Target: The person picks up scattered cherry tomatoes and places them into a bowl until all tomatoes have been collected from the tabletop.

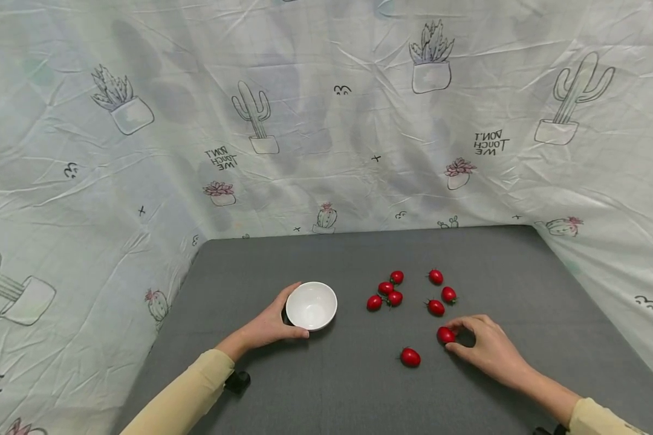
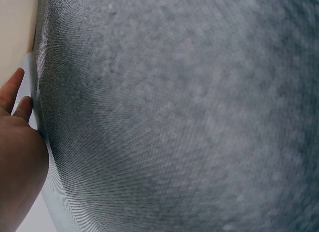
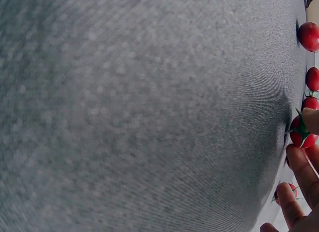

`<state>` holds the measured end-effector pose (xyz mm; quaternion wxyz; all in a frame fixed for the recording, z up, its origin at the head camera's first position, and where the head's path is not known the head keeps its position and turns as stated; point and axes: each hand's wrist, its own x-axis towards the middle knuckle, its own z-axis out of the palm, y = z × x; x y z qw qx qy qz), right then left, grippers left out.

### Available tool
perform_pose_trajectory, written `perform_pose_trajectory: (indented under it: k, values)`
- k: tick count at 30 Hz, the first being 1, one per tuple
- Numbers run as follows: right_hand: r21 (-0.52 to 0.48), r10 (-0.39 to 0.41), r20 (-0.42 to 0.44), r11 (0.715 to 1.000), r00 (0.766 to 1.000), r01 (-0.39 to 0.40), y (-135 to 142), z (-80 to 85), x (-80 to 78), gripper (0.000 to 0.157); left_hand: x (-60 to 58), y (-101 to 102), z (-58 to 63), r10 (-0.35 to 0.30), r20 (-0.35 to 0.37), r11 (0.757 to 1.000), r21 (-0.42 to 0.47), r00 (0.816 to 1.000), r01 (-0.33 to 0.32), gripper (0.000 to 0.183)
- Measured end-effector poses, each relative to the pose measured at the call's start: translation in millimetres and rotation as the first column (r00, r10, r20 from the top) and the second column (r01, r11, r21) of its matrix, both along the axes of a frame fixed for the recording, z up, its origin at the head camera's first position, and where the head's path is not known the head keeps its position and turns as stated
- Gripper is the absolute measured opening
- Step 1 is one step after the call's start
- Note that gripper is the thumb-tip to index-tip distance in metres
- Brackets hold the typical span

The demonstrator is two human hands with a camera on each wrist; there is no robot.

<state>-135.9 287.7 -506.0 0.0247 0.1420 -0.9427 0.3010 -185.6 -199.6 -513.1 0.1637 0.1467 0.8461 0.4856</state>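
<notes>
Pinching a cherry tomato (image 1: pixel 445 335) between thumb and curled fingertips, my right hand (image 1: pixel 487 350) rests on the gray table mat (image 1: pixel 337 386) at the near right; the fruit touches the mat. My left hand (image 1: pixel 266 328) cups the near-left side of a small white bowl (image 1: pixel 311 306), thumb and fingers curved against its wall. One loose tomato (image 1: pixel 410 357) lies just left of my right hand, nearer to me. Seven more tomatoes (image 1: pixel 394 298) lie scattered farther off, between bowl and right hand. A cactus-printed cloth (image 1: pixel 326 121) encloses the far side and both flanks.
</notes>
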Motion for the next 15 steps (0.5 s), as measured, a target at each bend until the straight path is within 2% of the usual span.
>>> perform_pose_trajectory:
  k: [4, 8, 11, 15]
  values:
    - [-0.006, 0.012, -0.007, 1.0, 1.0, -0.012, -0.6, 4.9, -2.4, 0.032, 0.0, 0.1, -0.4, 0.003, -0.009, 1.0, -0.005, 1.0, -0.003, 0.114]
    - [-0.028, 0.029, -0.054, 0.999, 0.998, -0.03, -2.9, 12.6, -7.5, 0.033, 0.4, 0.6, 0.3, -0.003, -0.002, 1.0, -0.006, 1.0, 0.003, 0.115]
    - [-0.055, 0.051, -0.091, 0.997, 0.995, -0.056, -7.8, 20.0, -13.1, 0.034, 0.7, 1.3, 1.4, -0.009, 0.009, 1.0, -0.006, 1.0, 0.009, 0.116]
    - [-0.107, 0.093, -0.099, 0.989, 0.991, -0.104, -19.7, 31.5, -23.0, 0.033, 1.2, 1.9, 2.0, -0.009, 0.016, 1.0, -0.007, 1.0, 0.009, 0.116]
